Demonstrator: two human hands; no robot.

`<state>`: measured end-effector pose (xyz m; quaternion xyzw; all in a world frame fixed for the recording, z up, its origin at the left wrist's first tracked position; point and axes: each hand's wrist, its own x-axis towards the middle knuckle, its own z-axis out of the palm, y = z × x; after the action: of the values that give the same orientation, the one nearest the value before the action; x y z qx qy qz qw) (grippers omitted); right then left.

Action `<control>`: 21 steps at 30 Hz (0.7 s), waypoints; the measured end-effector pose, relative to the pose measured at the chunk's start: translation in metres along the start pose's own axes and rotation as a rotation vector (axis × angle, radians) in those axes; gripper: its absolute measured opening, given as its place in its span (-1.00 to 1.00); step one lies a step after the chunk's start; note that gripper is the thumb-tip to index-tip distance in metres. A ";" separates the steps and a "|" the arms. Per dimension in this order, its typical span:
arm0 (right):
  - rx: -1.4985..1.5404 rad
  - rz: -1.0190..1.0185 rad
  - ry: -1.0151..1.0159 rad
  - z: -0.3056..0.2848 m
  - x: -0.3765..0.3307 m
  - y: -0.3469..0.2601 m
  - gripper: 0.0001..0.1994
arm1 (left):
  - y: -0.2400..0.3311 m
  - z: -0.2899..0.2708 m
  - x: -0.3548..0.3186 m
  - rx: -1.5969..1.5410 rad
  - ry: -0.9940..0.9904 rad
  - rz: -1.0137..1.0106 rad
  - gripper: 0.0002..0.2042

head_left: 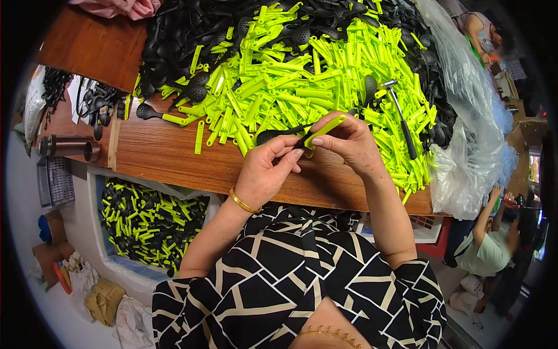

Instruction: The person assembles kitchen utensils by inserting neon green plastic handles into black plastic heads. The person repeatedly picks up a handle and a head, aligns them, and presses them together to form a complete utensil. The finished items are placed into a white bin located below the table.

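Observation:
Above the near edge of the wooden table, my two hands meet in front of a heap of lime-green plastic handles (273, 81). My right hand (356, 146) pinches one green handle (330, 126) between thumb and fingers. My left hand (263, 170) is closed on the thin black stem (300, 141) of a kitchen utensil. Stem and handle meet between the hands; how far one sits inside the other is hidden by my fingers. Just beyond my left hand a black utensil head (267, 136) lies on the table. A slotted spoon (149, 111) with a green handle lies to the left.
Black utensil heads (203, 23) are piled behind the green handles. A hammer (401, 119) with a black grip rests on the heap at right, beside clear plastic sheeting (465, 139). Below left stands a bin of black-and-green utensils (154, 224). A brown metal flask (70, 148) lies farther left.

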<state>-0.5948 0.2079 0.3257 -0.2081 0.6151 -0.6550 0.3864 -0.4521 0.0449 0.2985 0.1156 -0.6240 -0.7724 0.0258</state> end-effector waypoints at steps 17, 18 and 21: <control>0.317 0.031 0.171 0.024 -0.009 0.038 -0.66 | -0.006 -0.004 0.000 0.005 0.003 -0.011 -0.76; 0.334 0.027 0.172 0.024 -0.009 0.038 -0.66 | -0.004 -0.003 -0.001 0.033 0.013 -0.002 -0.76; 0.406 0.013 0.161 0.021 -0.010 0.039 -0.65 | 0.001 0.000 -0.002 0.060 0.033 0.008 -0.77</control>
<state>-0.5636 0.2042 0.2934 -0.0691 0.5009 -0.7774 0.3741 -0.4498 0.0452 0.2997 0.1268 -0.6468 -0.7512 0.0357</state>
